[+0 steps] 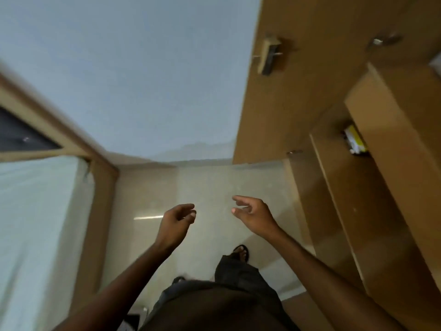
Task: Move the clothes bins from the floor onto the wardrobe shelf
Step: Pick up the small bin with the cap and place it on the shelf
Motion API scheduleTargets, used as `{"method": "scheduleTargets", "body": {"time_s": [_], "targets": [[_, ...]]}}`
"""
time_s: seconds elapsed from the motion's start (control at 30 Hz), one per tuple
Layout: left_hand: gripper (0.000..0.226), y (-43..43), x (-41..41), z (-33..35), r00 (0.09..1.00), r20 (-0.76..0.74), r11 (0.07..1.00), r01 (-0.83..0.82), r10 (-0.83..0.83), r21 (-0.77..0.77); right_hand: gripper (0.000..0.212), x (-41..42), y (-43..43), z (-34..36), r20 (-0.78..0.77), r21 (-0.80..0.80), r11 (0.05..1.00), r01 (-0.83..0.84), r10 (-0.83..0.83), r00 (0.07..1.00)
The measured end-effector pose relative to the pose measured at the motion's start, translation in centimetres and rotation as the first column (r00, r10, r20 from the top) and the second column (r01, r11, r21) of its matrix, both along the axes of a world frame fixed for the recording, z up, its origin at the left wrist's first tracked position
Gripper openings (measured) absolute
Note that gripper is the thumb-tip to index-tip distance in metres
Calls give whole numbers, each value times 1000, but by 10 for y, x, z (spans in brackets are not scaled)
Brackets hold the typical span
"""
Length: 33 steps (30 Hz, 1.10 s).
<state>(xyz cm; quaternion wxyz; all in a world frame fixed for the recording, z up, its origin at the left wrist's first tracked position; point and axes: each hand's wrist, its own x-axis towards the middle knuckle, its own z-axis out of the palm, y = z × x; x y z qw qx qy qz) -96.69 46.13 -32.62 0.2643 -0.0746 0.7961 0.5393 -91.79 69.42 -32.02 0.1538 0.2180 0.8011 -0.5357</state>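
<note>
Hands empty above the pale floor — no bin in view.
Left hand (175, 223) and right hand (254, 215) hover apart, fingers loosely curled, holding nothing; the wooden wardrobe (358, 163) stands open just right of the right hand — a yellow packet (355, 139) on one shelf.

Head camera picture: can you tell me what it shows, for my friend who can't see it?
A person's two empty hands, left hand and right hand, reach out open over a shiny pale floor. A wooden wardrobe with open shelves stands on the right, a bed on the left. No clothes bins show.
</note>
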Motion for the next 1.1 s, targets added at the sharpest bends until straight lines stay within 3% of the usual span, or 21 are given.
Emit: {"method": "scheduleTargets", "body": {"time_s": [0.2,0.37,0.57,0.7,0.83,0.93,1.1], "targets": [[25,-126,59,-1,965,-3,965,-262,262,5,44,-13,-118,7,-8,22,956,-293,293,956],[26,-234,132,-3,889,-4,888,-458,459,-38,44,3,-237,2,14,-37,859,-510,511,859],[19,-333,222,-7,616,3,612,-781,787,-123,42,16,-372,-12,42,-77,626,-776,780,625],[17,-375,269,-24,412,47,413,-893,910,-181,42,13,-451,-34,83,-82,419,-904,907,413],[21,-392,283,-47,262,134,287,-929,956,-234,38,12,-500,-66,135,-78,289,-954,951,277],[23,-405,283,-87,205,240,271,-920,949,-282,39,9,-539,-108,221,-92,189,-978,961,166],[23,-428,283,-181,231,381,359,-881,895,-310,38,7,-585,-202,301,-75,96,-993,951,69]]}}
